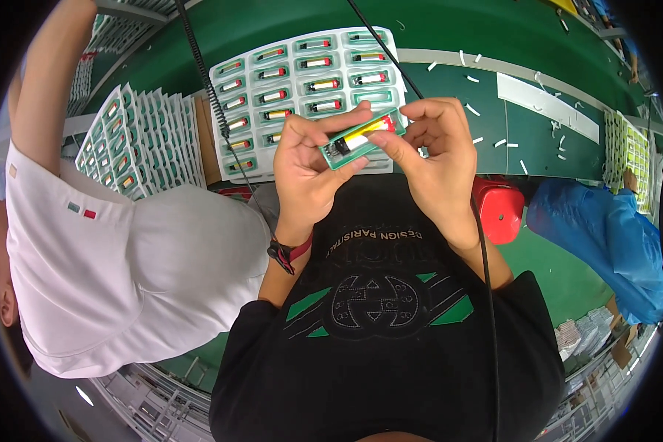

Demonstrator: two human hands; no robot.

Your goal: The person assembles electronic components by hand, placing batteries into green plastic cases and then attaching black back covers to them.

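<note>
While both hands are raised above the near edge of the desk (578, 158), a shallow green case (350, 156) sits between them, tilted, its right end higher in the view. In it lies a stick-shaped item (359, 137) in red, white, yellow and black, its red end to the right. The left hand (306, 158) grips the case's left end, fingers narrowed along both long edges. The right hand (438, 158) closes on the right end, fingers curled behind the upper corner, the thumb crossing the lower rim with its tip at the item.

Just beyond lies a white multi-compartment tray (290, 50) of similar items in green cases; to its left, a coiled black cable (202, 77) hangs down.

The case looks light, thin-walled and slightly flexible, so hard squeezing could bow it; its long rims seem the best hold. The item looks stiff and smooth, perhaps slippery, and is probably best pinched by its middle, away from the finer-looking black end.
</note>
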